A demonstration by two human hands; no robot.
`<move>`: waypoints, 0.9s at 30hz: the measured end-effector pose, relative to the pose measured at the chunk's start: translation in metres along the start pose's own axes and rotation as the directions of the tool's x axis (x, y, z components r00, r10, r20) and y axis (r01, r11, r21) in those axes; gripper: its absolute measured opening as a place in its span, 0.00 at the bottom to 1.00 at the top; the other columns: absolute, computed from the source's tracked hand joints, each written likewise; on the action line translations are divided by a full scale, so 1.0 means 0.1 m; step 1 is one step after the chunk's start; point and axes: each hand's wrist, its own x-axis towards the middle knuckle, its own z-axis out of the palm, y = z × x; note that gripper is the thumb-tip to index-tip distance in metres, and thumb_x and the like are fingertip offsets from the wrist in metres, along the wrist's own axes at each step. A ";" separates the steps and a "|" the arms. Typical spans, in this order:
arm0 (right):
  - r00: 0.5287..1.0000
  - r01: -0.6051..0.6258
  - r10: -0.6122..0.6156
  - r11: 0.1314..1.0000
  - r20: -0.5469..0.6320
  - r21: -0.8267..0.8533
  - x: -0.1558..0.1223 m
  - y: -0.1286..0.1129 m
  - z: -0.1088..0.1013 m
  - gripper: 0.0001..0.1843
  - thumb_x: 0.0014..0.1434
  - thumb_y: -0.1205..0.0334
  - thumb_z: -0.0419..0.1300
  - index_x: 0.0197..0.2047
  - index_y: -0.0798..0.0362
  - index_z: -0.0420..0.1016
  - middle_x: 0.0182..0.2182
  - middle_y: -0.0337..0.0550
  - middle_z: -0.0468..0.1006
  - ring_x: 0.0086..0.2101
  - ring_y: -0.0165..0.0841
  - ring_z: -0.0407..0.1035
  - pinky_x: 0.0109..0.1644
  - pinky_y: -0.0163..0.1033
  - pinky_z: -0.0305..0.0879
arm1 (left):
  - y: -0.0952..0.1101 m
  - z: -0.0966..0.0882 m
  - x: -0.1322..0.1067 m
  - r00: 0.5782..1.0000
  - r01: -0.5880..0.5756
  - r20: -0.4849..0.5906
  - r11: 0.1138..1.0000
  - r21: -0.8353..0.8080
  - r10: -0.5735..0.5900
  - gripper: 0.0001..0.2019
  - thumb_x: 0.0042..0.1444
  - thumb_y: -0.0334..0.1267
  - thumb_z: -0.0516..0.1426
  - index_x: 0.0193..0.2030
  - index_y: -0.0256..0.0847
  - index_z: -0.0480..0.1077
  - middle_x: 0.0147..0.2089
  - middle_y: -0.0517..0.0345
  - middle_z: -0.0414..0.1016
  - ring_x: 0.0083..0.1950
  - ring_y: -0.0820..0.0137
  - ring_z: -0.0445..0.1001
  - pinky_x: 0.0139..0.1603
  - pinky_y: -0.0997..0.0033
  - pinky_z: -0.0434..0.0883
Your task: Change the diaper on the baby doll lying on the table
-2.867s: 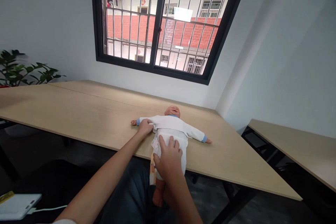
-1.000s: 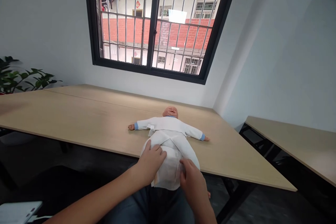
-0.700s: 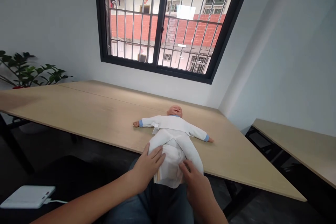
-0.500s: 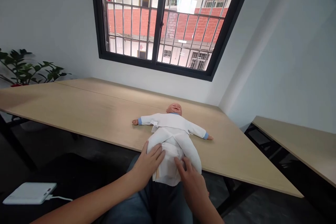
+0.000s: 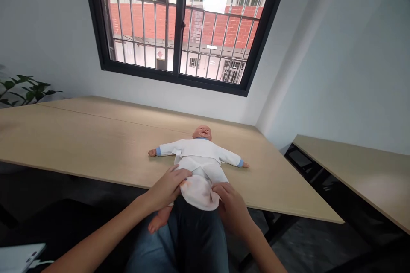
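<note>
A baby doll (image 5: pixel 203 151) lies on its back on the table, arms spread, in a white outfit with blue cuffs. Its legs hang toward me over the table's front edge, and one bare foot (image 5: pixel 159 220) shows under my left wrist. Between the doll's legs a white cloth flap (image 5: pixel 198 196) is raised, with faint orange and pinkish marks on its face. My left hand (image 5: pixel 168 187) has its fingers closed at the flap's upper left edge. At the right edge my right hand (image 5: pixel 231 205) pinches the fabric, its fingertips partly hidden in the folds.
The light wooden table (image 5: pixel 96 136) runs along the wall beneath a barred window (image 5: pixel 179 30). A second table (image 5: pixel 352 162) stands at the right. A potted plant (image 5: pixel 25 89) is at far left. Below it, at lower left, lies a white device (image 5: pixel 21 256) with a cable.
Both hands have lifted the flap's lower edge, turning its marked face toward me. The doll's foot has come into sight at the left. My view has shifted right.
</note>
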 end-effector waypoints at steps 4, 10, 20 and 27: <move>1.000 0.018 -0.013 0.978 -0.022 0.209 0.03 0.07 -0.12 0.22 0.59 0.73 0.58 0.56 0.50 0.73 0.55 0.46 0.72 0.55 0.36 0.65 0.60 0.41 0.63 | -0.02 -0.03 0.17 0.998 0.003 -0.065 0.983 -0.183 -0.016 0.12 0.66 0.36 0.47 0.44 0.39 0.70 0.46 0.51 0.74 0.48 0.62 0.70 0.51 0.65 0.67; 0.995 0.069 -0.049 0.968 -0.088 0.240 0.23 0.18 -0.18 0.12 0.63 0.72 0.54 0.40 0.52 0.78 0.46 0.45 0.77 0.49 0.36 0.68 0.57 0.41 0.64 | -0.09 -0.01 0.44 0.994 0.001 -0.100 0.959 -0.284 -0.031 0.12 0.68 0.41 0.45 0.41 0.40 0.66 0.40 0.53 0.73 0.40 0.64 0.70 0.45 0.67 0.67; 0.963 -0.040 0.142 0.915 -0.228 0.402 0.68 0.57 -0.09 0.09 0.66 0.64 0.48 0.44 0.55 0.67 0.35 0.45 0.76 0.35 0.35 0.70 0.42 0.38 0.64 | -0.28 0.02 0.96 0.954 0.124 -0.212 0.920 -0.372 -0.214 0.16 0.66 0.51 0.50 0.40 0.40 0.69 0.39 0.55 0.74 0.40 0.63 0.71 0.46 0.69 0.69; 0.831 -0.375 0.550 0.668 -0.087 0.643 1.07 0.88 0.20 0.11 0.64 0.55 0.51 0.39 0.54 0.67 0.33 0.41 0.75 0.34 0.33 0.66 0.36 0.35 0.61 | -0.50 0.32 1.14 0.832 0.332 -0.010 0.513 -0.791 -0.554 0.27 0.60 0.58 0.58 0.54 0.36 0.69 0.47 0.47 0.78 0.44 0.58 0.76 0.46 0.62 0.74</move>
